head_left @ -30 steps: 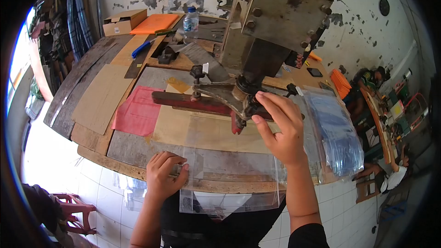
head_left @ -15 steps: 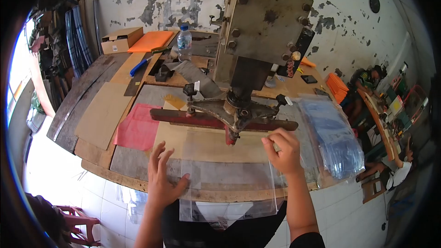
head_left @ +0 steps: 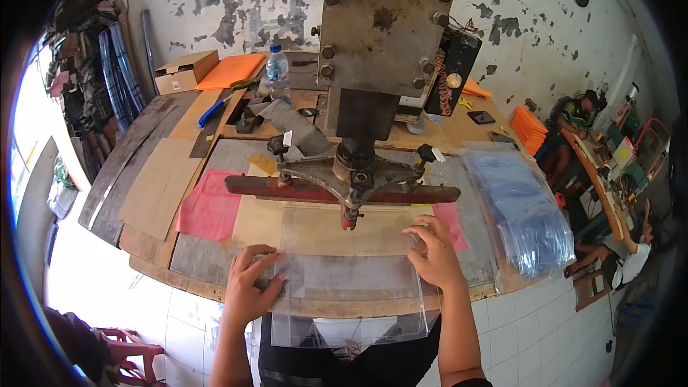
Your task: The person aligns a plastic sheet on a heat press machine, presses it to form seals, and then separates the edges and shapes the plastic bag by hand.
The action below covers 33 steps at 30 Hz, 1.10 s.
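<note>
A clear plastic sheet point(head_left: 347, 276) lies under the machine's pressing bar point(head_left: 297, 190), its near end hanging over the table's front edge above my lap. My left hand point(head_left: 251, 285) is at the sheet's left edge, thumb and fingers apart, fingertips touching or very close to the plastic. At the right edge is my right hand point(head_left: 436, 254), fingers bent and thumb apart from them. Whether either hand presses on the sheet I cannot tell. Beneath the sheet is a tan board point(head_left: 254, 222), and the bar sits just beyond it.
A stack of clear bluish plastic point(head_left: 519, 208) lies on the right, pink sheet material point(head_left: 209, 204) on the left. Farther back are a water bottle point(head_left: 277, 68), a blue-handled cutter point(head_left: 211, 112), a cardboard box point(head_left: 186, 73) and orange sheets point(head_left: 231, 72). Another person point(head_left: 577, 118) sits at the far right.
My left hand has moved in to the sheet's left edge. My right hand has lowered, its closed fingers spreading at the right edge. The camera view has shifted slightly.
</note>
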Each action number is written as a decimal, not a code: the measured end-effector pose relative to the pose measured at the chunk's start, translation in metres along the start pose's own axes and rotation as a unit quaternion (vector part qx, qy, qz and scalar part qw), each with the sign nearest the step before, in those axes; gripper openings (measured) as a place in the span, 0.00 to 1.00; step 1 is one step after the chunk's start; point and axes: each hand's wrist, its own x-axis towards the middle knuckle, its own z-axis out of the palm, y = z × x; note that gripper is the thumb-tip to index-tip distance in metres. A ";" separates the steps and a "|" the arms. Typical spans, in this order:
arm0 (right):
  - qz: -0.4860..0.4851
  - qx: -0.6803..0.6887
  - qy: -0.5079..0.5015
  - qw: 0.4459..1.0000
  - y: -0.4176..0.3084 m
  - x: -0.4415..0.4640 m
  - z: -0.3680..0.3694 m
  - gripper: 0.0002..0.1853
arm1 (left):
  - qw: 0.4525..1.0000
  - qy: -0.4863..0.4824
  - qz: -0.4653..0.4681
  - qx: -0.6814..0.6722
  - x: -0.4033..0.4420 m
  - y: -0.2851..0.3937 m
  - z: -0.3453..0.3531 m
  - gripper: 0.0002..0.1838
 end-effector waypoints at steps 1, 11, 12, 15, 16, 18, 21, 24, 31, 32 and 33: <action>0.010 0.020 -0.018 1.000 0.004 0.000 0.001 0.14 | 1.000 0.023 0.001 -0.002 0.003 0.008 0.001 0.27; 0.084 -0.101 0.115 0.985 0.025 0.003 0.015 0.11 | 1.000 0.024 0.014 0.005 0.001 0.007 0.004 0.16; 0.099 -0.100 0.095 0.985 0.022 0.005 0.014 0.13 | 1.000 0.025 0.015 0.004 0.001 0.007 0.004 0.16; 0.107 -0.078 0.091 0.987 0.042 0.007 0.022 0.15 | 1.000 0.024 0.010 0.007 -0.001 0.004 0.005 0.15; 0.101 -0.056 0.107 0.987 0.046 0.009 0.024 0.16 | 1.000 0.024 0.014 0.011 -0.001 0.001 0.006 0.15; 0.150 0.063 0.087 0.983 0.047 0.015 0.025 0.15 | 0.999 0.026 0.018 0.015 -0.002 0.001 0.005 0.15; 0.176 0.201 0.079 0.960 0.037 0.017 0.025 0.13 | 0.999 0.032 0.017 0.019 -0.002 0.003 0.005 0.14; 0.155 0.269 0.089 0.946 0.027 0.014 0.021 0.14 | 0.999 0.035 0.009 0.011 -0.004 0.000 0.004 0.13; 0.200 0.349 0.081 0.912 0.019 -0.006 -0.009 0.07 | 0.999 0.018 0.020 -0.022 -0.005 -0.008 0.002 0.11; 0.194 0.421 0.082 0.882 0.018 -0.011 -0.017 0.07 | 0.999 0.013 0.018 -0.036 -0.006 -0.011 0.003 0.12; 0.188 0.489 0.084 0.848 0.016 -0.018 -0.026 0.07 | 0.999 0.013 0.015 -0.037 -0.006 -0.010 0.000 0.12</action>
